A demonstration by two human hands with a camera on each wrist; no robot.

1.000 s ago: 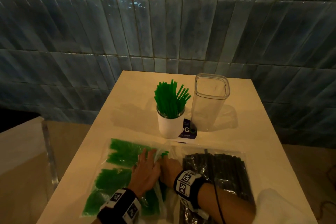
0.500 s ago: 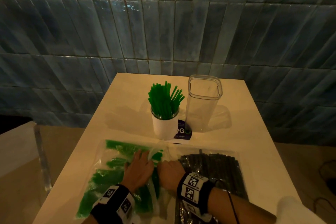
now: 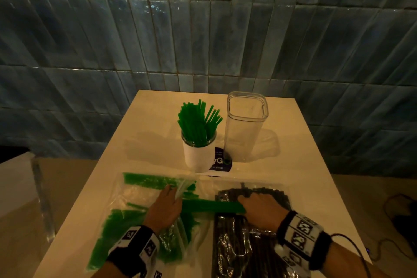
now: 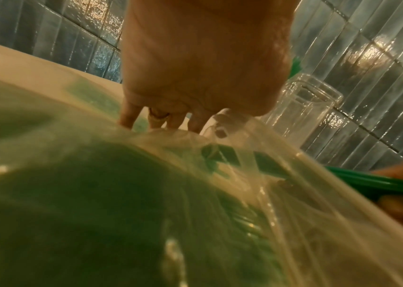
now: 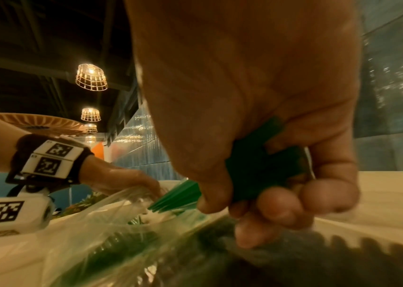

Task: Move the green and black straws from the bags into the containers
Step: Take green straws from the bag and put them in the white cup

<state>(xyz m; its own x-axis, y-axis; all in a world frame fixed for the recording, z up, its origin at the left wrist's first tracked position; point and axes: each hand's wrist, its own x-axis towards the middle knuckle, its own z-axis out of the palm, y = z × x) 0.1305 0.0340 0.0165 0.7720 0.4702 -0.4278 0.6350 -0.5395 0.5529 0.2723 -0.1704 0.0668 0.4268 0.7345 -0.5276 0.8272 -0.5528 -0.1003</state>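
Observation:
My right hand (image 3: 246, 204) grips a bundle of green straws (image 3: 212, 206), held level, half out of the clear green-straw bag (image 3: 133, 212) and over the black-straw bag (image 3: 246, 246). In the right wrist view the bundle (image 5: 178, 198) pokes out of my curled fingers (image 5: 278, 209). My left hand (image 3: 173, 192) rests on the green bag and pinches its raised plastic mouth (image 3: 184, 186). The left wrist view shows its fingers (image 4: 180, 120) down on the plastic. Farther back, a white cup (image 3: 197, 156) holds upright green straws (image 3: 198, 124). Beside it stands a tall clear container (image 3: 246, 128) with nothing in it.
Everything sits on a small pale table (image 3: 158, 106) against a blue tiled wall (image 3: 203, 40). A dark printed card (image 3: 222, 162) lies between cup and container. The table edges drop off left and right, and a cable (image 3: 392, 248) lies on the floor at right.
My right hand has drawn out of the green bag to the right with a bundle of green straws. My left hand stays on the bag and now holds its mouth up.

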